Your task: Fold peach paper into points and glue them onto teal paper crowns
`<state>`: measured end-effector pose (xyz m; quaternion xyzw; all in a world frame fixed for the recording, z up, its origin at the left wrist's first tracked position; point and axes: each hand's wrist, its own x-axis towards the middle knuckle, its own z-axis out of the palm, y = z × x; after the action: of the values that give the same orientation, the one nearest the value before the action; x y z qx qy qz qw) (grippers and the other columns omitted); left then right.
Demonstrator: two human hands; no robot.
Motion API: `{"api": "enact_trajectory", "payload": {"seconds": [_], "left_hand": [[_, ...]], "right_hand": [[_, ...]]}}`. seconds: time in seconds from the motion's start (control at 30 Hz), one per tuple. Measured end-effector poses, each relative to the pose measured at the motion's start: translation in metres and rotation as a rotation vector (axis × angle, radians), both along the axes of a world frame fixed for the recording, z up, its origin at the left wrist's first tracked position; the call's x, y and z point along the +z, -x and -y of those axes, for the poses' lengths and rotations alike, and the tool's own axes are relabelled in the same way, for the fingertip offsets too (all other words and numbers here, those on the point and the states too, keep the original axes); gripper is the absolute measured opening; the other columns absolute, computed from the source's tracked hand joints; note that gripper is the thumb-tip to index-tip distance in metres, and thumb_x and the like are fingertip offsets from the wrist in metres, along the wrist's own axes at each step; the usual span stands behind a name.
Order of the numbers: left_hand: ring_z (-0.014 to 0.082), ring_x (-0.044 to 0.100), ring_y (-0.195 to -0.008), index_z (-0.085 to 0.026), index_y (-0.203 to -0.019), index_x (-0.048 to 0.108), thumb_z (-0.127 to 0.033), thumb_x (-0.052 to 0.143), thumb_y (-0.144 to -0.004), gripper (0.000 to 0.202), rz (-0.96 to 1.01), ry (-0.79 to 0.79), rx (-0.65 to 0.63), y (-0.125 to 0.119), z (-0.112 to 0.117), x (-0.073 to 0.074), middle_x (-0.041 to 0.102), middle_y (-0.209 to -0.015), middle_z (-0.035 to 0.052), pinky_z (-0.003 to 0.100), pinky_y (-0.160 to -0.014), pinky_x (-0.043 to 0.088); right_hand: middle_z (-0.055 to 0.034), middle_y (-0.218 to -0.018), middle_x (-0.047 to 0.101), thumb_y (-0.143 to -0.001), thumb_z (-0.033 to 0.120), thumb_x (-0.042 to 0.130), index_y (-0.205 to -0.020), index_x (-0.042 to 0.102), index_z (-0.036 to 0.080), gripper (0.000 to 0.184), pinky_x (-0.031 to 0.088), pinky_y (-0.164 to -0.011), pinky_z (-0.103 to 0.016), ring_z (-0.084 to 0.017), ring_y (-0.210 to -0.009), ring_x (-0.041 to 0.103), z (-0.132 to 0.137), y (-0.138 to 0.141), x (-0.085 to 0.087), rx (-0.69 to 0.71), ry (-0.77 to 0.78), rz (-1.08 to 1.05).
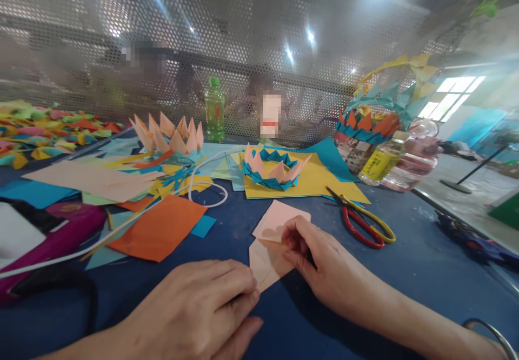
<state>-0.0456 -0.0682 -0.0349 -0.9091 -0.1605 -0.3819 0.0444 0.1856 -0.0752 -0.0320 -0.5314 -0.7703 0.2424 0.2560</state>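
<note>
A peach sheet of paper (272,260), partly folded, lies on the blue tabletop in front of me. My right hand (314,249) pinches its right side between thumb and bent fingers. At the lower left edge of the sheet, my left hand (206,308) has its fingers pressed together with the tips on the paper; its thumb lies lower down. Just beyond the sheet, a folded paper crown (270,179) in blue and peach rests on yellow paper (324,179). Red-and-yellow-handled scissors (367,222) lie to the right of my right hand.
Orange paper (162,227) and other coloured sheets are spread on the left, crossed by a white cable (133,219). A peach crown (168,135), a green bottle (215,111) and a yellow-labelled bottle (379,160) stand farther back. A magenta-and-black object (77,219) sits at left. Perforated metal (243,30) rises behind.
</note>
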Motion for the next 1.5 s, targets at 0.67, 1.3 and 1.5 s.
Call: {"api": "enact_trajectory", "payload": {"seconds": [0.67,1.3,1.5], "left_hand": [[0.0107,0.066,-0.07,-0.02,-0.085,0.07,-0.016,0.049,-0.095,0.024,-0.078,0.219,-0.008,0.004,0.007,0.01,0.07,-0.085,0.0007,0.02,-0.064,0.052],[0.0131,0.068,-0.077,-0.018,-0.086,0.072,-0.015,0.05,-0.094,0.023,-0.069,0.179,-0.001,0.002,0.007,0.015,0.071,-0.087,0.0021,0.023,-0.069,0.054],[0.0142,0.067,-0.08,-0.019,-0.087,0.072,-0.015,0.053,-0.092,0.02,-0.076,0.188,0.005,0.004,0.007,0.016,0.071,-0.091,0.0027,0.025,-0.072,0.054]], "right_hand": [[-0.0046,-0.098,0.06,-0.1,0.03,0.041,-0.093,0.058,0.02,0.021,0.043,-0.079,-0.03,-0.017,-0.092,0.055,-0.007,-0.003,0.009,0.043,-0.078,0.056],[0.0004,-0.079,0.066,-0.09,0.026,0.055,-0.092,0.066,0.018,0.014,0.042,-0.064,-0.022,-0.012,-0.071,0.056,-0.005,0.002,0.012,0.051,0.079,-0.118],[0.0032,-0.068,0.056,-0.085,0.02,0.055,-0.083,0.064,0.016,0.01,0.037,-0.057,-0.021,-0.01,-0.061,0.046,-0.001,0.001,0.02,0.071,0.143,-0.061]]}}
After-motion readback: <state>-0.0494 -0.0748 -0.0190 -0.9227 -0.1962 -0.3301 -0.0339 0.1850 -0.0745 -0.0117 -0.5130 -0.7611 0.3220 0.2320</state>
